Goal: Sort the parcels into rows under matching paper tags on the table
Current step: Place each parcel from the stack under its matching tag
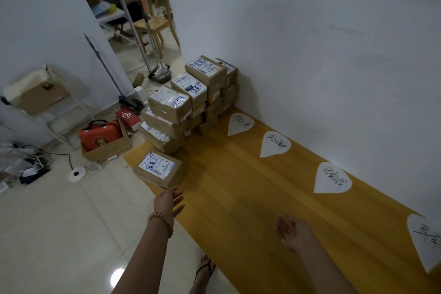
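Brown cardboard parcels (188, 100) with white labels are stacked in several piles at the far end of the long yellow wooden table (238, 186), against the white wall. One parcel (158, 169) lies apart on the table's near left edge. Several white heart-shaped paper tags with handwriting lie along the wall side: one (239, 123), another (274, 143), a third (332, 178), and one at the right edge (427, 241). My left hand (168, 200), fingers straight, reaches toward the single parcel and stops just short of it. My right hand (294, 231) hovers over the table, relaxed and holding nothing.
Left of the table on the tiled floor stands an open cardboard box (107, 143) with an orange case inside. A white rack (55, 107) holds another box. Cables (28, 162) lie at the far left. A doorway with wooden chairs (155, 24) is behind. My sandalled foot (204, 270) stands by the table.
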